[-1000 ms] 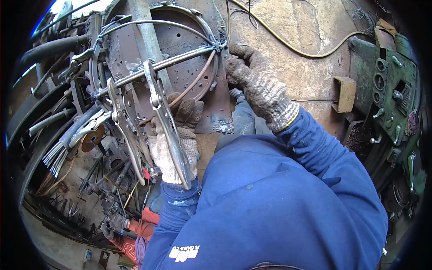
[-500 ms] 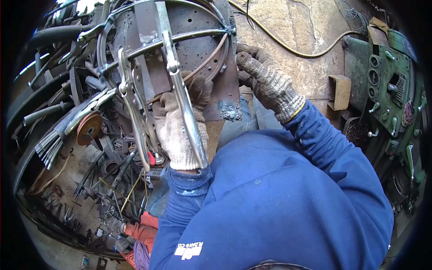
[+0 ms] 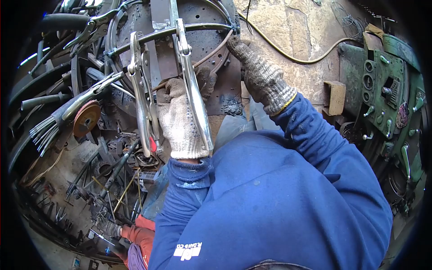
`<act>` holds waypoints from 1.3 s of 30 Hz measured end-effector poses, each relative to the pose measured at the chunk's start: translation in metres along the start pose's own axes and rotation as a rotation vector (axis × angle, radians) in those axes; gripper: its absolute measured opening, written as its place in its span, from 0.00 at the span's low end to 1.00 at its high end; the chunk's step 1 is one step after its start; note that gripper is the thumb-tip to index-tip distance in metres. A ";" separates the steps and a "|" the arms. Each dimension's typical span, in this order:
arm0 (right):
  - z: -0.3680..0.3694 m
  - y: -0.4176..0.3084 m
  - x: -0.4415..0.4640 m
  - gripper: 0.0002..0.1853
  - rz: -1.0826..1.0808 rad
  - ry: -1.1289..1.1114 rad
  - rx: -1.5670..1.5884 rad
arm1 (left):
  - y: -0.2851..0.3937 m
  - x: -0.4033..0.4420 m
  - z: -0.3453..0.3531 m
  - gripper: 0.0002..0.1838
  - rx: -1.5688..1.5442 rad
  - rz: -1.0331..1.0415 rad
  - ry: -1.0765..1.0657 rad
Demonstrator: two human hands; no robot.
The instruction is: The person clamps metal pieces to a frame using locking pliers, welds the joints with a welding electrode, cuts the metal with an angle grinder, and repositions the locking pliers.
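R hand [image 3: 265, 76] moved closer to ring jt [image 3: 235, 26].

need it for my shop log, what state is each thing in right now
left hand: gloved, behind the middle clamp
right hand: gloved, by the plate's edge
middle clamp: upper end at the curved bar
plate: stained, holed
hose: uncoiled
wire: tangled
thin rods: fanned out

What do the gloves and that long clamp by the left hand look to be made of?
Gloves: knitted yarn, probably cotton, matte and soiled; ribbed stitches show. Clamp: bare metal, likely plated steel, judging by its shiny highlights.
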State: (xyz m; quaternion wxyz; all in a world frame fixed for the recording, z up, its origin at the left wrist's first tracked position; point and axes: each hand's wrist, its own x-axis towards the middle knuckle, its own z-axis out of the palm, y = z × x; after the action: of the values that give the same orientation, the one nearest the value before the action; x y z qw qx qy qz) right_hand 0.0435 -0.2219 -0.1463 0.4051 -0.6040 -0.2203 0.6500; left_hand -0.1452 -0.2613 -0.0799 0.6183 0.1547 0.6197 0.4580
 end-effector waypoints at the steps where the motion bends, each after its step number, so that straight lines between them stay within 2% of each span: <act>1: 0.000 0.000 0.000 0.35 -0.001 0.000 0.000 | 0.000 -0.001 0.001 0.20 0.016 -0.023 -0.006; 2: 0.000 0.002 0.001 0.36 0.030 -0.002 0.023 | 0.000 -0.002 0.001 0.20 0.033 -0.047 -0.012; 4: -0.004 0.012 0.006 0.36 0.058 -0.003 0.046 | -0.001 -0.007 0.012 0.11 -0.075 0.118 -0.087; 5: -0.005 0.009 0.008 0.36 -0.004 -0.040 0.006 | -0.001 -0.008 0.015 0.08 -0.113 0.174 -0.115; 8: -0.011 -0.004 0.007 0.36 -0.012 -0.010 -0.117 | -0.003 -0.006 0.015 0.09 -0.219 0.155 -0.161; 10: -0.026 -0.012 0.014 0.15 0.096 0.097 0.164 | -0.005 -0.006 0.014 0.10 -0.313 0.144 -0.168; 11: -0.037 -0.013 0.024 0.15 0.052 0.134 0.275 | -0.004 -0.009 0.015 0.10 -0.332 0.110 -0.139; 14: -0.068 -0.038 0.063 0.15 -0.235 0.268 0.086 | -0.002 -0.016 0.017 0.10 -0.261 0.045 -0.013; 16: -0.053 -0.089 0.074 0.15 -0.403 0.240 0.082 | -0.003 -0.016 0.019 0.08 -0.128 0.076 0.055; 17: -0.049 -0.106 0.089 0.16 -0.490 0.226 -0.055 | -0.005 -0.016 0.020 0.07 -0.076 0.117 0.084; 18: -0.030 -0.133 0.094 0.21 -0.550 0.144 -0.019 | -0.001 -0.014 0.029 0.06 -0.089 0.156 0.099; 20: 0.010 -0.179 0.110 0.27 -0.726 -0.035 -0.139 | -0.010 -0.011 0.021 0.07 0.018 0.106 0.145; 23: 0.085 -0.237 0.136 0.31 -0.817 -0.331 -0.247 | 0.000 -0.018 0.027 0.08 -0.035 -0.056 0.138; 26: 0.170 -0.275 0.176 0.45 -0.861 -0.385 -0.572 | -0.005 -0.010 0.020 0.08 -0.027 -0.146 0.052; 28: 0.223 -0.294 0.194 0.48 -1.023 -0.365 -0.746 | -0.022 -0.002 0.015 0.10 0.295 0.097 0.056; 29: 0.245 -0.306 0.194 0.48 -1.011 -0.396 -0.781 | -0.030 0.002 0.013 0.11 0.454 0.215 0.088; 30: 0.262 -0.316 0.193 0.48 -0.996 -0.426 -0.818 | -0.017 -0.003 0.030 0.11 -0.108 0.006 0.187; 31: 0.274 -0.323 0.192 0.48 -1.017 -0.443 -0.812 | -0.003 -0.009 0.033 0.11 -0.155 0.018 0.103; 33: 0.297 -0.335 0.192 0.47 -0.986 -0.669 -0.719 | -0.021 -0.006 0.025 0.12 -0.138 0.115 0.119; 35: 0.338 -0.328 0.248 0.40 -0.976 -0.828 -0.639 | -0.023 -0.004 0.026 0.12 -0.152 0.193 0.177; 36: 0.348 -0.330 0.245 0.38 -0.966 -0.906 -0.588 | -0.017 -0.005 0.030 0.12 0.000 0.234 0.203; 37: 0.352 -0.330 0.243 0.32 -1.041 -0.894 -0.591 | -0.011 -0.004 0.031 0.13 0.151 0.271 0.231; 38: 0.356 -0.333 0.237 0.32 -1.055 -0.907 -0.590 | -0.009 -0.003 0.031 0.13 0.145 0.286 0.240; 39: 0.358 -0.337 0.232 0.31 -0.930 -0.813 -0.677 | -0.008 -0.003 0.031 0.10 0.187 0.240 0.223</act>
State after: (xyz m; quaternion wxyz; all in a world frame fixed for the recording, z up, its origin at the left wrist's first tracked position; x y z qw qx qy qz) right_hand -0.2008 0.2280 0.0363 0.3164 -0.2495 -0.7797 0.4793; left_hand -0.1139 -0.2562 -0.0782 0.4695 0.2329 0.7013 0.4832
